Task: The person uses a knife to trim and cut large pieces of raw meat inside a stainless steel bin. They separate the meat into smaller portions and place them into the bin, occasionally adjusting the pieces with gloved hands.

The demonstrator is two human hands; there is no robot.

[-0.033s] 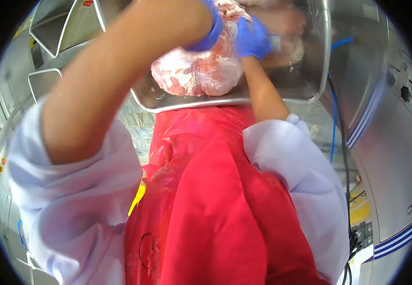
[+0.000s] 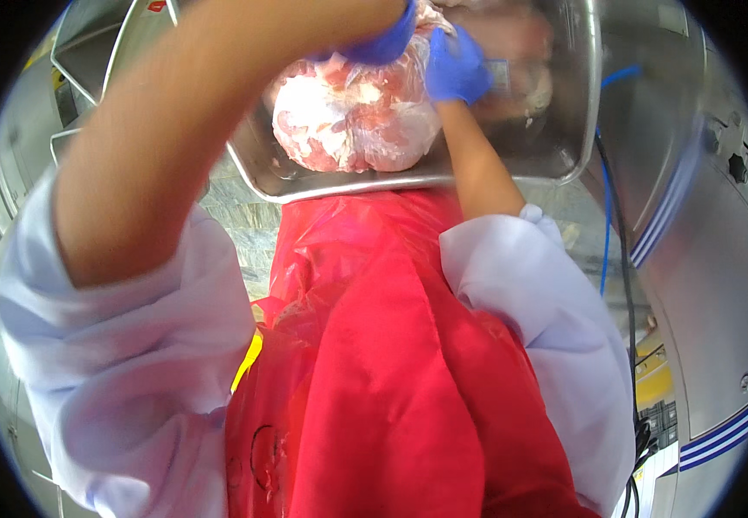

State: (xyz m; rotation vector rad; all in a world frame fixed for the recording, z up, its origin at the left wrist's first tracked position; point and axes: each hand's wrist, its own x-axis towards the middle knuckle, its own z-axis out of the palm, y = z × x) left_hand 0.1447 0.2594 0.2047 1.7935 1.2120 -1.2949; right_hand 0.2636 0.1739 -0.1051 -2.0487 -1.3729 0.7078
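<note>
A large lump of raw, pale pink and white meat [image 2: 348, 129] lies in the near part of a metal tub [image 2: 520, 180], seemingly wrapped in clear plastic film [image 2: 408, 142]. My right hand [image 2: 458, 69], in a blue glove, is at the meat's upper right side, its fingers closed on the gathered film. Over the top of the meat, partly cut off by the frame's edge, is my blue-gloved left hand [image 2: 382, 43]. Its fingers are hidden, and the left forearm is smeared by motion.
More wrapped meat [image 2: 516, 65] with a label lies in the tub on the right. Empty-looking metal bins [image 2: 89, 47] stand at the far left. Blue and black cables [image 2: 609, 216] hang beside a steel machine [image 2: 719, 285] on the right. A red apron [image 2: 391, 371] covers my front.
My left hand has shifted slightly right and up across the meat, while the left elbow has swung outward to the left. My right hand has hardly moved.
</note>
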